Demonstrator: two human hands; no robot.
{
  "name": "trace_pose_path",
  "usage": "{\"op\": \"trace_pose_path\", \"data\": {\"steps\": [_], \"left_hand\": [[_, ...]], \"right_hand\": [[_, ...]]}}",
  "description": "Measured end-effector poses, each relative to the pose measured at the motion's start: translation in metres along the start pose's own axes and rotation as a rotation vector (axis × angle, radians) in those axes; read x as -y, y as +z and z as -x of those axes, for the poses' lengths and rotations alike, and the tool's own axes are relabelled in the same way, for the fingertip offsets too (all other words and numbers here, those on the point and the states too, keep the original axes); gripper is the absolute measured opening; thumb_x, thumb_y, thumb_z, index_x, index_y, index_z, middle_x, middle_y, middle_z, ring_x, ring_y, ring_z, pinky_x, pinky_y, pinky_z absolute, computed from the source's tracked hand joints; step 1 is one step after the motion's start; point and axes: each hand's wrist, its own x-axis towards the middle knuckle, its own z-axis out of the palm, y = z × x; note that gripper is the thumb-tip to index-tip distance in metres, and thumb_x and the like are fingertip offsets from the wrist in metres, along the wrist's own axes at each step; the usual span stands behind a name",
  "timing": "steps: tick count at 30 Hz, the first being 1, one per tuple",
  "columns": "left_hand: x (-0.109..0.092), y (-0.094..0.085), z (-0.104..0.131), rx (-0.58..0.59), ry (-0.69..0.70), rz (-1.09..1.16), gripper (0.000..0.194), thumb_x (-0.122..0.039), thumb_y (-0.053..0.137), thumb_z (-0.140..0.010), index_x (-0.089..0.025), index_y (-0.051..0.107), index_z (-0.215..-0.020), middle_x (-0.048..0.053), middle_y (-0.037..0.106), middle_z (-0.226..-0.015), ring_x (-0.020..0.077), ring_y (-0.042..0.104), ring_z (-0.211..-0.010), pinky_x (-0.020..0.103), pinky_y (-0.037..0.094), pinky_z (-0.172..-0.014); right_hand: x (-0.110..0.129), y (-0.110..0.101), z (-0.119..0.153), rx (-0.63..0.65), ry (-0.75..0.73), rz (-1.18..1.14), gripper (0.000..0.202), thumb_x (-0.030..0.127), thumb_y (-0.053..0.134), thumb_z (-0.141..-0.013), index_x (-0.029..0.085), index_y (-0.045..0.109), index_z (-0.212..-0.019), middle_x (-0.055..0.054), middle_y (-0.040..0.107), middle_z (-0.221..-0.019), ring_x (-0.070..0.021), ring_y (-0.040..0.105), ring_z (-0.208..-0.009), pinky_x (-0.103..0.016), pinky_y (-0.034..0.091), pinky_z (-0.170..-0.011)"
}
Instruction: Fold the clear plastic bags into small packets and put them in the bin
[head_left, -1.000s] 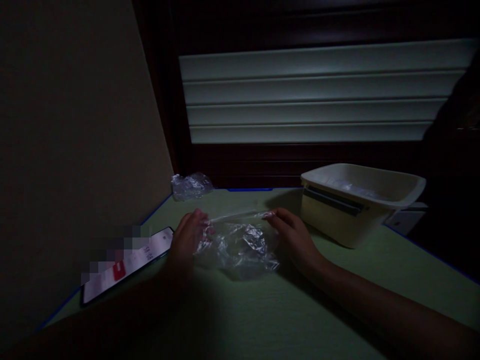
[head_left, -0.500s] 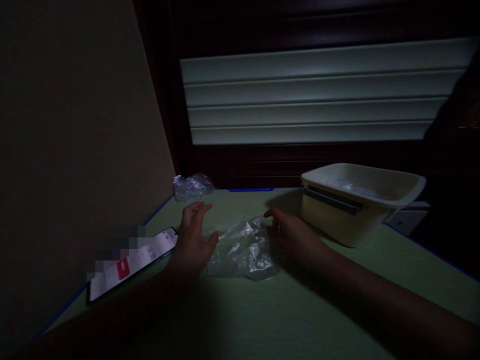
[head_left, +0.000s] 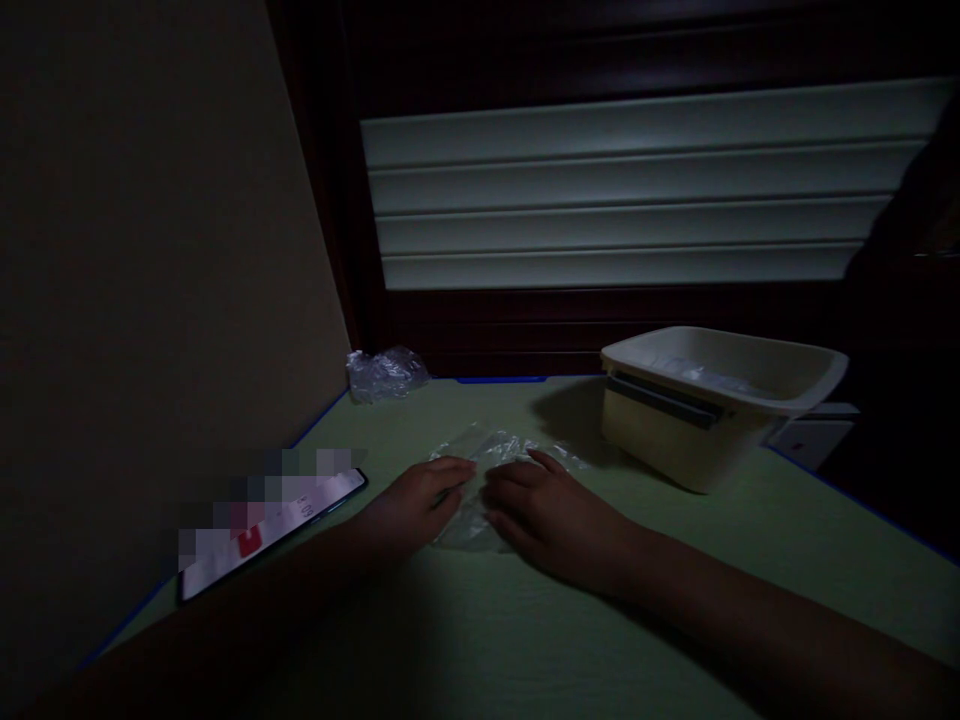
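Note:
A clear plastic bag (head_left: 480,525) lies on the green tabletop, flattened and partly covered by both hands. My left hand (head_left: 420,500) rests at its left side, fingers stretched to the right and thumb apart from them. On the bag's right part lies my right hand (head_left: 551,515), palm down, fingers pointing left and slightly spread. The fingertips of the two hands are close together over the bag's middle. Neither hand visibly grips the plastic, though the undersides of the fingers are hidden.
A cream plastic bin (head_left: 660,450) with clear plastic inside stands at the right. Crumpled clear plastic (head_left: 386,375) sits at the back left corner. A lit phone (head_left: 277,535) lies left of my left arm. A wall and slatted panel (head_left: 600,200) border the green table (head_left: 495,640).
My hands have moved toward each other and down over the bag, which now looks flatter and more spread. The phone appears slightly shifted to the right.

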Motion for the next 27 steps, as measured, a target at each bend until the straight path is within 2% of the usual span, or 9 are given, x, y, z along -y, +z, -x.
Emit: {"op": "trace_pose_path", "data": {"steps": [3, 6, 9, 12, 15, 18, 22, 24, 27], "left_hand": [[0.0, 0.0, -0.001, 0.004, -0.018, 0.006, 0.034, -0.017, 0.04, -0.083, -0.011, 0.064, -0.106, 0.013, 0.063, -0.112, 0.0216, 0.057, -0.106, 0.034, 0.042, -0.094], [0.001, 0.001, -0.002, 0.005, -0.037, 0.009, 0.034, -0.018, 0.04, -0.082, -0.01, 0.064, -0.104, 0.014, 0.064, -0.11, 0.0219, 0.057, -0.105, 0.034, 0.042, -0.094], [0.002, 0.001, -0.001, 0.016, -0.06, 0.006, 0.034, -0.022, 0.04, -0.084, -0.01, 0.064, -0.105, 0.014, 0.063, -0.111, 0.0221, 0.056, -0.107, 0.035, 0.041, -0.096], [0.001, 0.0, 0.001, 0.058, -0.079, -0.003, 0.035, -0.03, 0.043, -0.085, -0.012, 0.062, -0.109, 0.013, 0.059, -0.117, 0.0224, 0.052, -0.112, 0.036, 0.038, -0.098], [-0.004, -0.003, 0.005, 0.125, -0.103, -0.02, 0.041, -0.037, 0.048, -0.084, -0.013, 0.058, -0.116, 0.015, 0.05, -0.13, 0.0251, 0.045, -0.12, 0.038, 0.033, -0.102], [-0.01, -0.007, 0.008, 0.198, -0.116, -0.038, 0.049, -0.043, 0.054, -0.081, -0.016, 0.054, -0.123, 0.013, 0.041, -0.138, 0.0278, 0.037, -0.127, 0.04, 0.029, -0.105], [-0.018, -0.012, 0.008, 0.327, -0.097, -0.135, 0.062, -0.049, 0.057, -0.079, -0.018, 0.045, -0.131, 0.013, 0.03, -0.145, 0.0303, 0.027, -0.132, 0.044, 0.024, -0.107], [-0.02, -0.013, 0.007, 0.364, -0.095, -0.162, 0.067, -0.051, 0.056, -0.078, -0.015, 0.042, -0.133, 0.015, 0.026, -0.146, 0.0321, 0.023, -0.133, 0.047, 0.023, -0.106], [-0.021, -0.014, 0.006, 0.4, -0.11, -0.18, 0.067, -0.05, 0.056, -0.079, -0.012, 0.042, -0.133, 0.017, 0.023, -0.146, 0.0325, 0.02, -0.134, 0.047, 0.021, -0.107]], "right_hand": [[0.001, -0.002, -0.001, 0.036, -0.043, -0.028, 0.018, 0.014, 0.046, -0.085, 0.016, 0.063, -0.09, -0.006, 0.066, -0.09, -0.0188, 0.059, -0.09, -0.044, 0.025, -0.1], [0.005, -0.004, -0.001, 0.049, -0.127, -0.056, 0.015, 0.012, 0.047, -0.082, 0.015, 0.062, -0.083, -0.005, 0.065, -0.084, -0.0166, 0.059, -0.084, -0.037, 0.031, -0.095], [0.016, -0.008, 0.003, 0.072, -0.233, -0.046, 0.013, 0.017, 0.048, -0.081, 0.016, 0.061, -0.077, -0.005, 0.065, -0.076, -0.016, 0.058, -0.071, -0.028, 0.04, -0.075], [0.026, -0.017, 0.008, 0.071, -0.28, -0.03, 0.016, 0.026, 0.049, -0.08, 0.017, 0.061, -0.073, -0.004, 0.063, -0.066, -0.0154, 0.053, -0.057, -0.026, 0.035, -0.055], [0.028, -0.027, 0.011, 0.042, -0.232, -0.033, 0.026, 0.035, 0.049, -0.079, 0.018, 0.059, -0.062, -0.003, 0.058, -0.053, -0.014, 0.045, -0.046, -0.027, 0.027, -0.048], [0.017, -0.032, 0.008, -0.092, -0.046, -0.098, 0.042, 0.039, 0.037, -0.086, 0.019, 0.054, -0.053, 0.001, 0.047, -0.043, -0.011, 0.037, -0.038, -0.026, 0.022, -0.044], [-0.007, -0.028, 0.001, -0.295, 0.223, -0.179, 0.043, 0.038, 0.032, -0.09, 0.017, 0.059, -0.064, -0.001, 0.054, -0.054, -0.014, 0.049, -0.049, -0.025, 0.032, -0.049], [-0.014, -0.024, -0.002, -0.269, 0.223, -0.202, 0.031, 0.034, 0.039, -0.089, 0.016, 0.063, -0.081, -0.006, 0.064, -0.074, -0.0183, 0.057, -0.067, -0.028, 0.039, -0.06], [-0.015, -0.017, -0.003, -0.124, 0.108, -0.257, 0.026, 0.031, 0.044, -0.089, 0.015, 0.062, -0.097, -0.01, 0.065, -0.093, -0.0202, 0.058, -0.082, -0.031, 0.042, -0.073]]}}
